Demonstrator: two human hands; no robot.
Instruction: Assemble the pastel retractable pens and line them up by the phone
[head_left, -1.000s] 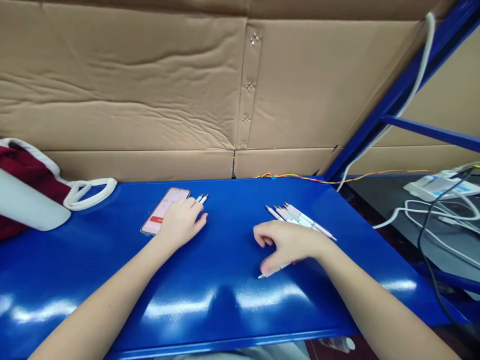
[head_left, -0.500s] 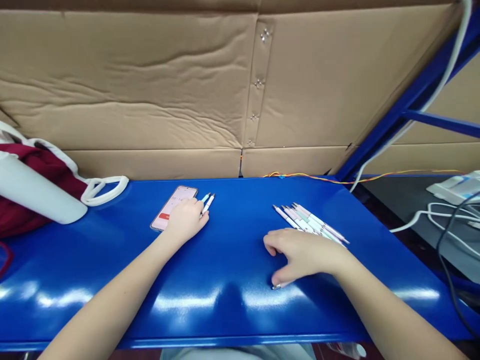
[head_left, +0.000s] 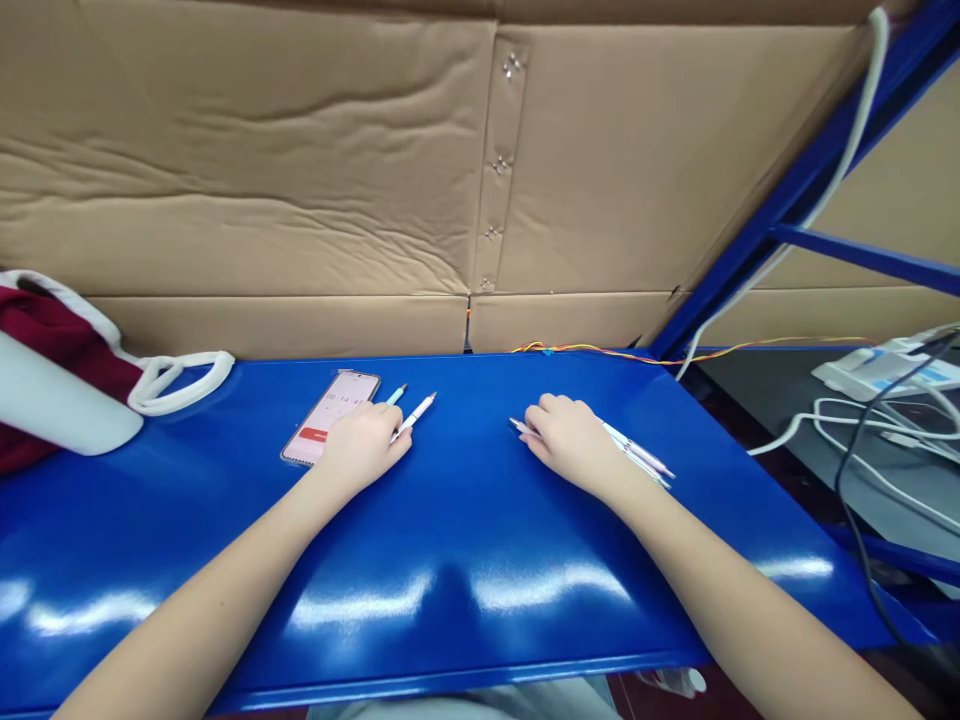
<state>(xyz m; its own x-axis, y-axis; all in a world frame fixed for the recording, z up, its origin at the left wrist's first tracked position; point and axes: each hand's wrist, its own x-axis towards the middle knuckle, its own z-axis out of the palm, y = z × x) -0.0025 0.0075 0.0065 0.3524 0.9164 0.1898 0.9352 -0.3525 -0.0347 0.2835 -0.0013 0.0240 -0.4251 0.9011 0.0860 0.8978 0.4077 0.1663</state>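
Note:
My left hand [head_left: 361, 445] is closed on a white pen [head_left: 417, 412], its tip pointing away to the upper right. A green pen [head_left: 397, 394] sticks out past the same hand; whether it is held or lies on the table is hidden. The hand partly covers the lower right of a phone [head_left: 330, 415] showing a timer. On the right, my right hand [head_left: 574, 440] rests over a bunch of pens [head_left: 637, 455], hiding most of them. One pale pen [head_left: 523, 428] pokes out leftward between its thumb and fingers.
A blue table [head_left: 450, 520] lies under both hands, with a cardboard wall [head_left: 337, 200] behind. At left are a white cylinder [head_left: 67, 400] and a dark red bag [head_left: 67, 335] with white handles. White cables [head_left: 885, 420] and a blue metal frame [head_left: 780, 190] stand at right.
My right hand has moved up from the near side of the pens onto them, its fingers closing. In my left hand, the white pen has swung apart from the green one. The view has shifted slightly right.

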